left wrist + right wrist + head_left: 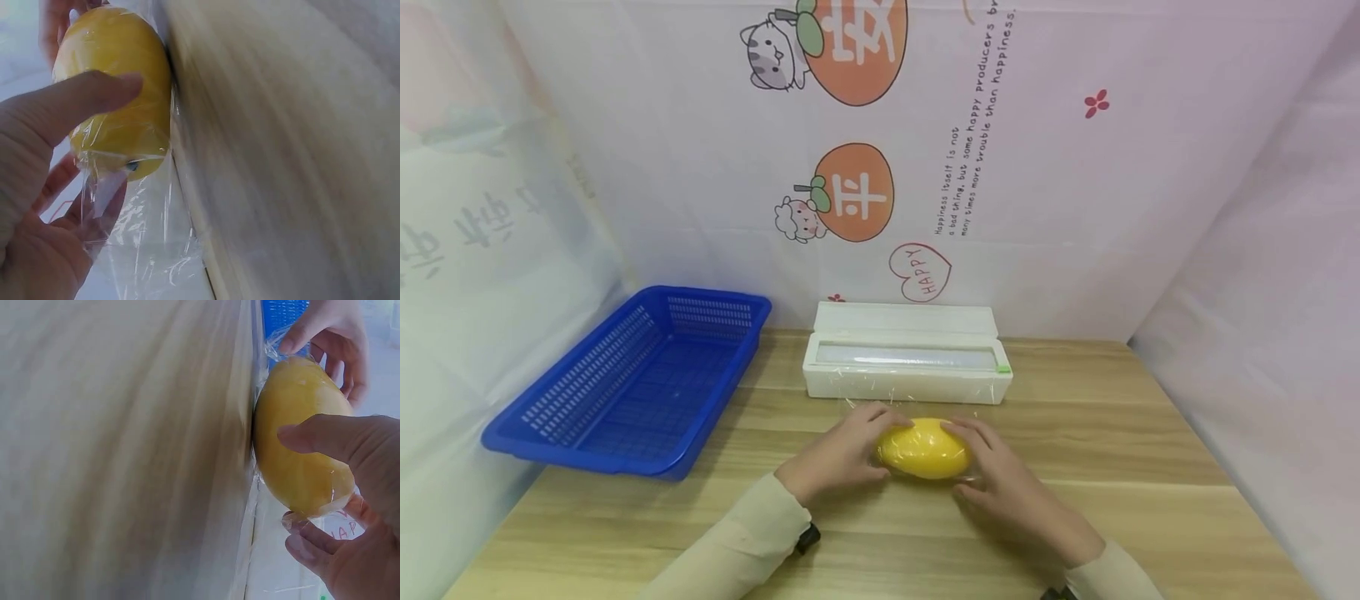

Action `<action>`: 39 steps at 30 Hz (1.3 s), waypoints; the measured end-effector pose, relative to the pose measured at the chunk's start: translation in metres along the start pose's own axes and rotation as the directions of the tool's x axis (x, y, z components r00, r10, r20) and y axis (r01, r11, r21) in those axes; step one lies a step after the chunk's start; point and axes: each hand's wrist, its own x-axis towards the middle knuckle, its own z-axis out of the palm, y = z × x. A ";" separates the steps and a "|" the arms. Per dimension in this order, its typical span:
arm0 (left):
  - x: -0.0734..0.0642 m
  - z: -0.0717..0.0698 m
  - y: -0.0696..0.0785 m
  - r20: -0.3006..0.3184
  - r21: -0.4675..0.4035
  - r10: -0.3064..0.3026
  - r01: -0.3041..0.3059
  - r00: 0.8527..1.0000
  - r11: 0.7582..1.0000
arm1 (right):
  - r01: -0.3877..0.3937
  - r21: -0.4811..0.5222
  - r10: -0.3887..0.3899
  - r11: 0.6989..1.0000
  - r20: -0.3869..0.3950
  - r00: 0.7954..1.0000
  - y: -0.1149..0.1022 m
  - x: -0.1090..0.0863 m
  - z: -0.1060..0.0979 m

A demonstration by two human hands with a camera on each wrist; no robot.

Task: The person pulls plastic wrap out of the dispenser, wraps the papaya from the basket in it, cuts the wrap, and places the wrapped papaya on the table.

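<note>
A smooth yellow mango [925, 448], loosely covered with clear cling film [137, 231], lies on the wooden table between both hands. My left hand [850, 446] holds its left end, and in the left wrist view the thumb lies along the fruit with film hanging past the fingers. At the right end my right hand [1003, 479] holds the mango, thumb on the near side and fingers on the far side in the right wrist view. Just behind stands a white cling film box [902, 386] with its lid [906, 318] raised and the roll [902, 356] showing through the top.
To the left on the wooden table [1120, 450] sits a blue plastic basket [681, 450] with slotted sides. White printed cloth [1037, 167] stands as a wall behind, and more cloth closes in both sides.
</note>
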 end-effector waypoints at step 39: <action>0.001 -0.005 -0.025 0.058 -0.216 -0.102 0.112 0.993 0.970 | -0.046 0.096 0.033 0.994 0.130 0.991 0.017 0.020 -0.009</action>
